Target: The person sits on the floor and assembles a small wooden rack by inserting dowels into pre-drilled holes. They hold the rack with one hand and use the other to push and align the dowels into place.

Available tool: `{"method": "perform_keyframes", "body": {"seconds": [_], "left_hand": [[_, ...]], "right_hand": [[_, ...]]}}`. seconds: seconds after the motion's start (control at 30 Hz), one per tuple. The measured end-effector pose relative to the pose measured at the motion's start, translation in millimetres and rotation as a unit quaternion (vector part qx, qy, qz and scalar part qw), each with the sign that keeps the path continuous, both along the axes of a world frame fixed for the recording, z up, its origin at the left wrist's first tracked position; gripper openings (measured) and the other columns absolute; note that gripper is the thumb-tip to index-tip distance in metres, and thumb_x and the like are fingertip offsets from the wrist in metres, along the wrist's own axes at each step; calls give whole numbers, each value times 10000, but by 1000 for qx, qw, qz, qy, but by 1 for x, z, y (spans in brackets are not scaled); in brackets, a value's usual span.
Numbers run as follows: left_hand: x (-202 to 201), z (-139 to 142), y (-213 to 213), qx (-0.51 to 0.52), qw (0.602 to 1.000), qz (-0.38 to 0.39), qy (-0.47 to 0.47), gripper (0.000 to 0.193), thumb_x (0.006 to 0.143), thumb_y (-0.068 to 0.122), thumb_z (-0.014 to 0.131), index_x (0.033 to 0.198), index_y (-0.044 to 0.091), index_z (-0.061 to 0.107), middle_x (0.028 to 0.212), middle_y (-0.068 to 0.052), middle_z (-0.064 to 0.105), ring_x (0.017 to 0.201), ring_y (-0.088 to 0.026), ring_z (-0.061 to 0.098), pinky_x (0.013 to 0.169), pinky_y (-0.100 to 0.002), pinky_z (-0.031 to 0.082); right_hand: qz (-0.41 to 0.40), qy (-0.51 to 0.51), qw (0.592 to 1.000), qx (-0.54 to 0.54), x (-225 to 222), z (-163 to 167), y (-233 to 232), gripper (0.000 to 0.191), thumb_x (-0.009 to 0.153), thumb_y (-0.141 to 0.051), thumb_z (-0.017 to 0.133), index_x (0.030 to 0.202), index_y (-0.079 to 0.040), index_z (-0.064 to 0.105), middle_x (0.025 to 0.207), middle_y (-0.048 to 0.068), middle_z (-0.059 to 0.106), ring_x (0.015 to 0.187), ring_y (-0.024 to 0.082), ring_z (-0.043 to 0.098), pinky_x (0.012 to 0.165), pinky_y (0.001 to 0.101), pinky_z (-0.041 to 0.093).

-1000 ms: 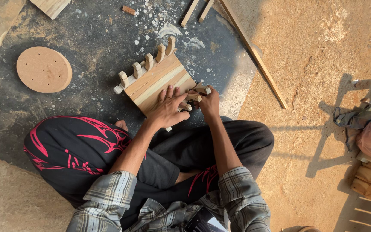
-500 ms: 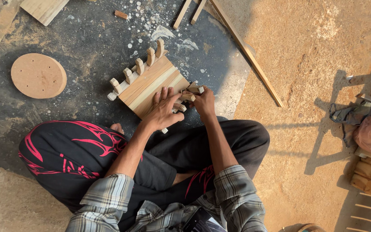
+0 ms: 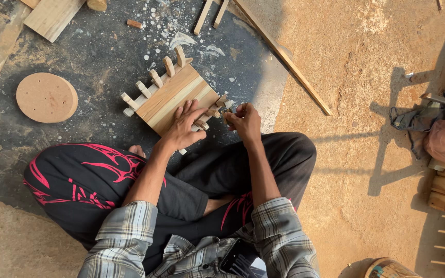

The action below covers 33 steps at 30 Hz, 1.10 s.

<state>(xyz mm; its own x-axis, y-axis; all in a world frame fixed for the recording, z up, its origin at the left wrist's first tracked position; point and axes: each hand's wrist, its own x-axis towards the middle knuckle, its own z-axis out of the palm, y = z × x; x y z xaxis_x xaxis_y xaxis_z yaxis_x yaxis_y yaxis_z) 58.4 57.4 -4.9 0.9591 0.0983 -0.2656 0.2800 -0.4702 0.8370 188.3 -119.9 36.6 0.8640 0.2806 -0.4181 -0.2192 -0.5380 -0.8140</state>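
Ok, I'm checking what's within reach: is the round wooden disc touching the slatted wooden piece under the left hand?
No, the round wooden disc lies apart on the floor, beside the slatted wooden piece under the left hand.

1. Right hand (image 3: 244,122) curled near wooden panel (image 3: 173,98); whatever it pinches is too small to tell.
2. Left hand (image 3: 184,128) hides panel's near edge.
3. Board (image 3: 52,15) top left, cut off by top edge.
4. Bucket (image 3: 390,268) cut off at btm edge.

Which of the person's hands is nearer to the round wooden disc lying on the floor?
Left. The left hand rests flat on the slatted wooden panel, to the right of the round wooden disc. The right hand is farther right, at the panel's pegged edge.
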Motion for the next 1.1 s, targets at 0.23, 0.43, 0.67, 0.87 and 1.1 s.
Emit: {"method": "perform_keyframes", "body": {"seconds": [0.23, 0.43, 0.67, 0.87, 1.1], "left_hand": [[-21, 17, 4, 86, 988, 58, -112, 752, 816, 371, 795, 1460, 99, 519, 1633, -238, 347, 1550, -392, 241, 1233, -504, 257], [-78, 31, -2, 123, 988, 88, -25, 754, 762, 341, 837, 1376, 31, 530, 1318, -226, 613, 1215, -398, 588, 1018, -478, 468], [-68, 17, -12, 169, 973, 117, -102, 258, 917, 91, 689, 1170, 39, 692, 1053, -179, 752, 917, -383, 721, 810, -465, 578], [-60, 37, -9, 42, 978, 150, -141, 404, 884, 92, 711, 1276, 24, 638, 1001, -182, 749, 885, -359, 742, 803, -440, 592], [-63, 39, -19, 13, 987, 95, -126, 641, 858, 10, 668, 1472, 63, 491, 1256, -168, 674, 1166, -327, 672, 967, -424, 560]], "right_hand": [[79, -30, 996, 0, 4, -11, 0, 279, 807, -30, 798, 1045, 21, 662, 889, 121, 762, 700, 155, 753, 618, 290, 625], [175, -86, 980, 27, -20, -28, -1, 180, 847, -94, 792, 978, 14, 734, 822, 90, 769, 727, 122, 729, 688, 274, 588], [138, -49, 987, 67, -30, -26, 9, 168, 888, -118, 740, 1002, -1, 700, 813, 67, 760, 738, 111, 718, 682, 258, 577], [118, -77, 989, 48, -30, -18, 16, 177, 892, -106, 754, 984, 14, 663, 824, 76, 769, 766, 108, 739, 693, 271, 579], [98, -102, 989, 33, -27, -25, 26, 131, 880, -42, 716, 999, 11, 734, 913, 83, 795, 823, 130, 747, 749, 291, 595]]}}
